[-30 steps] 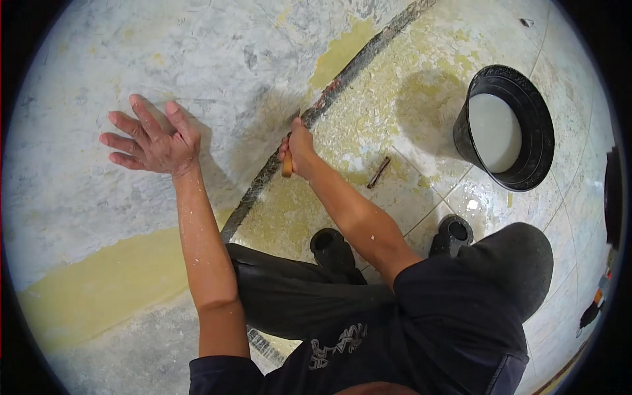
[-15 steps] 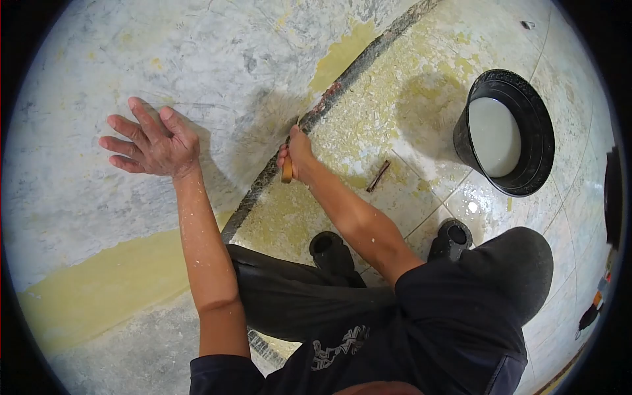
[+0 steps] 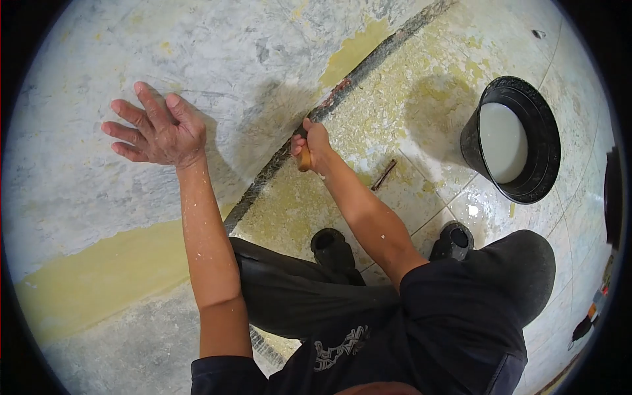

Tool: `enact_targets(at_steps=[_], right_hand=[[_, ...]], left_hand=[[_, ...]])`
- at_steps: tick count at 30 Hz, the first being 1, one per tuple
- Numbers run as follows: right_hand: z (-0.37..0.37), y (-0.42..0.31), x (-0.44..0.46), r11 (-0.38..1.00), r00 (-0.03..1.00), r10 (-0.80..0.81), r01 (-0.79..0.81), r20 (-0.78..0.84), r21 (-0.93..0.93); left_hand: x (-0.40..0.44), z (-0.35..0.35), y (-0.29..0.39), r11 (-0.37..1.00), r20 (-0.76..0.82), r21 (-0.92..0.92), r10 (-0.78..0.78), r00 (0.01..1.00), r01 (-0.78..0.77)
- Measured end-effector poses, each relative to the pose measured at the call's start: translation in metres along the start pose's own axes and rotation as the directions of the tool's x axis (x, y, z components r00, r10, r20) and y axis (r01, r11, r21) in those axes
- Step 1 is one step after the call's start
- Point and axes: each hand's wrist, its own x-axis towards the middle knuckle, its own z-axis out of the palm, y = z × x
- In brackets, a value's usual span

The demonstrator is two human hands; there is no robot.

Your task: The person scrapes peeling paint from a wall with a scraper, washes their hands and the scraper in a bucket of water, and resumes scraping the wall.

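Note:
My left hand [image 3: 161, 131] rests with fingers spread on the patchy white-grey wall [image 3: 217, 52]. Lower and to its right, my right hand [image 3: 317, 146] is closed round a scraper-like tool with a short orange-brown handle [image 3: 303, 160]. Its working end is hidden by the fingers and cannot be made out. The thumb side of that hand lies at the dark, rough strip [image 3: 263, 176] where wall and floor meet. A yellow paint patch [image 3: 359, 52] with ragged edges remains on the wall above the strip.
A black bucket [image 3: 469, 141] of cloudy whitish liquid [image 3: 503, 141] stands on the tiled floor at right. Yellow-white flakes [image 3: 368, 125] litter the floor along the strip. A thin dark piece [image 3: 384, 175] lies between the right forearm and the bucket. Wet tiles [image 3: 473, 204] shine below the bucket.
The whole view has shifted slightly. My right hand and the handle have moved a little up and right along the strip; my left hand keeps its place on the wall.

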Motion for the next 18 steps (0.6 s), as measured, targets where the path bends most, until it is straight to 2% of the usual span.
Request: enact_targets(at_steps=[2,3,5,11,18], right_hand=[[-0.007,0.009,-0.002,0.988,0.996,-0.070,0.078,0.062,-0.133],[-0.003,0.013,-0.007,0.988,0.996,-0.066,0.074,0.067,-0.137],[0.002,0.022,-0.017,0.980,0.988,-0.150,0.145,-0.024,-0.137],[0.000,0.024,-0.019,0.970,0.971,-0.239,0.238,-0.024,-0.051],[-0.001,0.003,-0.017,0.992,0.993,-0.102,0.106,0.067,-0.066]], left_hand=[[0.000,-0.001,-0.001,1.000,0.011,-0.006,0.003,1.000,-0.003],[-0.001,-0.001,-0.001,1.000,0.010,0.012,0.005,1.000,-0.005],[-0.001,-0.001,-0.002,1.000,0.008,0.000,0.003,1.000,-0.003],[0.000,-0.003,0.000,1.000,0.010,-0.013,0.003,1.000,-0.002],[-0.001,-0.002,0.000,1.000,0.025,-0.015,-0.017,1.000,0.017]])
